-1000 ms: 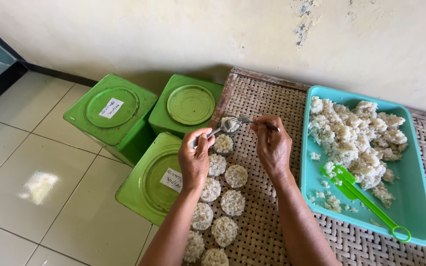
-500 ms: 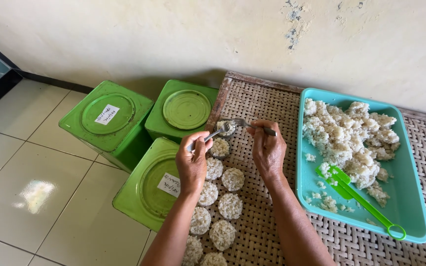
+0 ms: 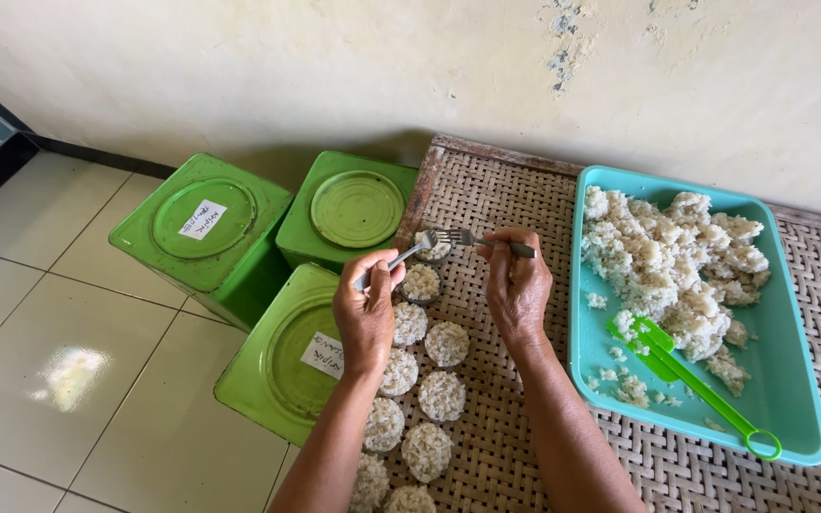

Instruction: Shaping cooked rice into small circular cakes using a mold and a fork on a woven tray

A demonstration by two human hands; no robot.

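Note:
My left hand [image 3: 367, 312] grips a metal spoon [image 3: 409, 253] whose bowl reaches toward a round rice cake [image 3: 433, 247] at the far end of the rows. My right hand [image 3: 517, 285] holds a metal fork [image 3: 467, 237], its tines meeting the spoon tip over that same cake. Several flat round rice cakes [image 3: 443, 395] lie in two rows on the woven bamboo mat [image 3: 505, 446], running toward me between my forearms. The cake just below the utensils [image 3: 421, 282] sits in a small dark ring.
A turquoise tray [image 3: 800, 418] on the right holds a heap of white sticky rice [image 3: 677, 261] and a green plastic paddle [image 3: 691, 380]. Three green square tins with round lids [image 3: 203, 223] [image 3: 357, 207] [image 3: 289, 353] stand on the tiled floor at the left, against the wall.
The utensil tips have closed in over the farthest cake. The view has drifted slightly, so both hands sit a little lower and further right in the picture.

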